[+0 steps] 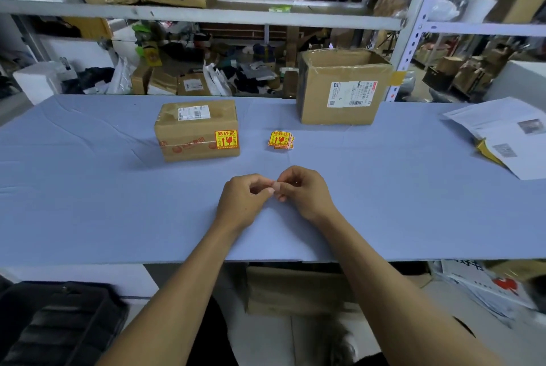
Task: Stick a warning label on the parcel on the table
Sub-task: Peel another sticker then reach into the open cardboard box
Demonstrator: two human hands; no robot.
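A small taped cardboard parcel [196, 130] stands on the blue table [88, 188], left of centre. A yellow and red warning label [226, 138] is stuck on the right end of its front face, and a white shipping label lies on its top. A small stack of the same warning labels [280, 140] lies on the table to the parcel's right. Nearer to me, my left hand [243, 198] and my right hand [304, 191] meet over the table with fingers curled and fingertips pinched together. I cannot make out anything held between them.
A larger open cardboard box [342, 88] with a shipping label stands at the back right of the table. Printed paper sheets [508, 135] lie at the right edge. Metal shelving with boxes rises behind the table, and a black bag [59, 324] sits below at left.
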